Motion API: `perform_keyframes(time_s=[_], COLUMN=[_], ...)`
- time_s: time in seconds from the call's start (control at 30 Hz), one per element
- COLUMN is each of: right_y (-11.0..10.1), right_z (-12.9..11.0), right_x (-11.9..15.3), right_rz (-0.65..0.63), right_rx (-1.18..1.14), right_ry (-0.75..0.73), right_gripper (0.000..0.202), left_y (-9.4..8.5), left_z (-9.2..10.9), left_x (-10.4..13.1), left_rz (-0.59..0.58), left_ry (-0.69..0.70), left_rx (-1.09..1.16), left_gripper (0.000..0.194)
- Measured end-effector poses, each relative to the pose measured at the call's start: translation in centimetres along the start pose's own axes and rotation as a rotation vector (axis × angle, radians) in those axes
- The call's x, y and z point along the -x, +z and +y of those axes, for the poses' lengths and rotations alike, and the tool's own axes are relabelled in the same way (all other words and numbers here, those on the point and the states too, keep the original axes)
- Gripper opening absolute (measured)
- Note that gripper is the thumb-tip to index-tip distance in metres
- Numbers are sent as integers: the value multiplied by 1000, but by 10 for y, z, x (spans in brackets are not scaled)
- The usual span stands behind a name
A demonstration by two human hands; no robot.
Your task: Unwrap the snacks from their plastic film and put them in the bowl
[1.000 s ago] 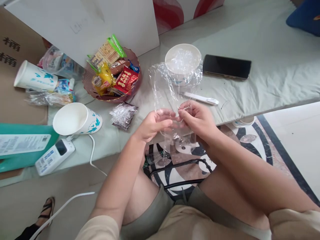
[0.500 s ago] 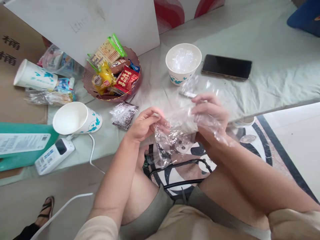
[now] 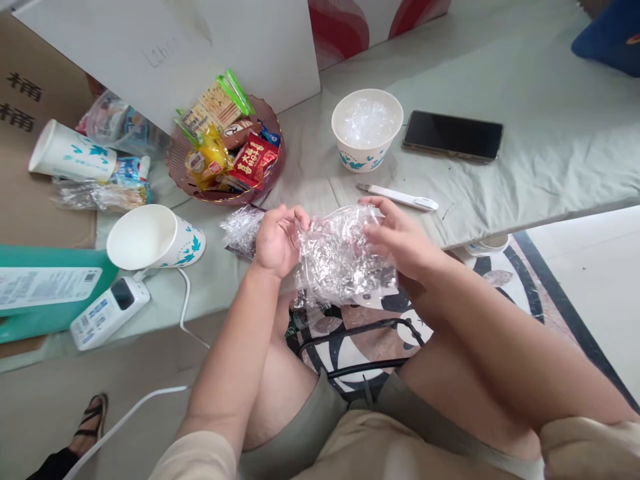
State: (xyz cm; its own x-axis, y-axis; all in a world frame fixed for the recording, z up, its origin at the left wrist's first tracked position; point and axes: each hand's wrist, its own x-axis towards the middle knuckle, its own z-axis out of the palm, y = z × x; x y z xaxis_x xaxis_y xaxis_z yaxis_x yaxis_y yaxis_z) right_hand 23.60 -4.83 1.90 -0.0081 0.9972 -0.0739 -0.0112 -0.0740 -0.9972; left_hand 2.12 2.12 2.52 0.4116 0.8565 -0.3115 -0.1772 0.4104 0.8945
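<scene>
Crinkled clear plastic film [image 3: 340, 257] stretches between my two hands, over my lap at the table's edge. My left hand [image 3: 280, 241] pinches its left side with curled fingers. On the other side my right hand [image 3: 403, 237] grips the film between thumb and fingers. A white utility knife [image 3: 400, 197] lies on the cloth just beyond my right hand. Behind it stands a paper cup [image 3: 365, 157] with crumpled clear film [image 3: 367, 121] inside. Another wad of film [image 3: 239, 228] rests on a dark packet beside my left hand.
A pink glass bowl [image 3: 175, 163] holds several wrapped snacks. A phone [image 3: 453, 135] lies at the right. On the left are an open paper cup [image 3: 183, 240], a tipped paper cup [image 3: 70, 152], a white power strip [image 3: 110, 312] with its cable, and a green jug [image 3: 40, 257].
The film has gone from loose and billowing to a smaller, gathered sheet between my hands. My right hand has drawn toward me and left, uncovering the utility knife.
</scene>
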Motion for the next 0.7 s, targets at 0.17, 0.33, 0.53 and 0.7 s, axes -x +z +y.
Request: perform_keyframes(time_s=[0.17,0.33,0.53,0.7], right_y=[6,5,8,5], right_z=[-1,-3,-4,-5], right_x=[-1,-2,2,2], right_rz=[56,218,73,4], right_rx=[-219,-26,-66,-110], right_ry=[220,38,121,126], right_gripper=[65,21,24,24], left_y=[2,8,14,12], left_z=[-1,-3,-4,-9], left_x=[5,9,4,0], left_rz=[11,-58,114,234], left_ry=[-70,-190,-161,12], left_rx=[17,-18,-172,-139], left_gripper=[74,80,23,13])
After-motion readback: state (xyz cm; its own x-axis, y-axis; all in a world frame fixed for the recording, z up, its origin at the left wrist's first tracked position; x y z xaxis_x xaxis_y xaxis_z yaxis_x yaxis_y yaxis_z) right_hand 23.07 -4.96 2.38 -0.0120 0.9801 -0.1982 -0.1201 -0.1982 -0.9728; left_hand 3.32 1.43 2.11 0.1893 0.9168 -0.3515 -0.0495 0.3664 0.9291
